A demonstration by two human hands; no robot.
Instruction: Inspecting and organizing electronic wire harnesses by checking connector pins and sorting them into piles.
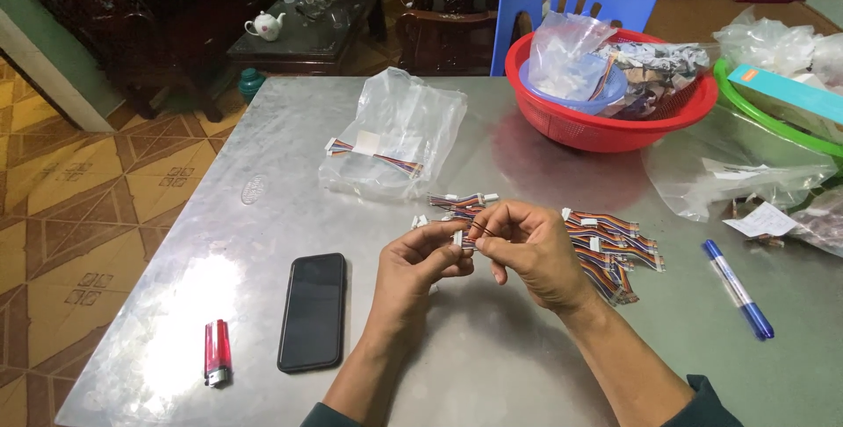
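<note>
Hands: we are holding our left hand (420, 262) and right hand (527, 247) together above the middle of the metal counter (263, 216), fingertips meeting.
Left grip: our thumb and fingers are pinching closed on the white connector end of a small cable harness (464, 236).
Right grip: our fingers are closing on the same cable harness from the other side, pinching its thin coloured wires just beside the connector.
Harness position: it is sitting between the two hands, lifted off the counter, near the front edge of the loose pieces.
Loose harnesses: a few more (461, 202) are lying just behind our fingers, white plugs pointing outward.
Pile: a larger heap of multicoloured harnesses (615, 247) is resting just right of our right hand.
Clear bag: a plastic bag (395, 133) with one harness inside is lying further back, well apart from the hands.
Basket: a red basket (606, 129) is standing at the far right, holding bags and a blue bowl.
Phone: a black phone (313, 311) is lying face up left of our left forearm.
Lighter: a red lighter (217, 352) is lying left of the phone.
Pen: a blue pen (738, 289) is lying on the right side.
</note>
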